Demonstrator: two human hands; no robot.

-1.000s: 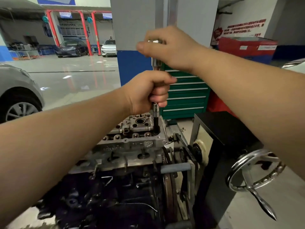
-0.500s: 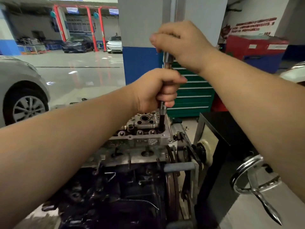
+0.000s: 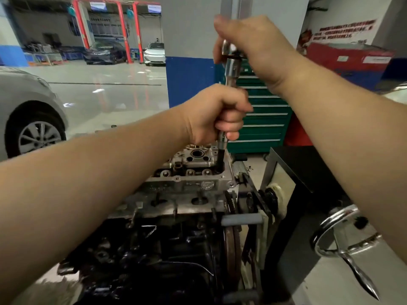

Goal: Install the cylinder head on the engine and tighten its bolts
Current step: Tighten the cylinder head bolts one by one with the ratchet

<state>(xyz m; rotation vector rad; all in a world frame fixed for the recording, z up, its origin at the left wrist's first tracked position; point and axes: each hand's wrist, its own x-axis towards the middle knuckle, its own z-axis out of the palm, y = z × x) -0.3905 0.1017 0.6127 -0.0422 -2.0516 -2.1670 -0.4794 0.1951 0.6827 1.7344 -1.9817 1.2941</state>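
The grey aluminium cylinder head (image 3: 189, 182) sits on top of the dark, oily engine block (image 3: 158, 256). A long chrome ratchet extension (image 3: 231, 69) stands upright, its black socket (image 3: 220, 159) down in a bolt hole at the head's far right corner. My left hand (image 3: 218, 115) is wrapped in a fist around the extension's lower shaft. My right hand (image 3: 248, 42) grips the ratchet at the extension's top, hiding its handle. The bolt itself is hidden inside the hole.
The engine hangs on a black stand (image 3: 297, 194) with a chrome handwheel (image 3: 343, 234) at the right. A green tool cabinet (image 3: 264, 119) and a blue-grey pillar (image 3: 189, 80) stand behind. A silver car (image 3: 28, 119) is at the left.
My right hand has turned on top of the extension and shifted right. The left hand keeps its grip on the shaft. The camera has drifted a little.
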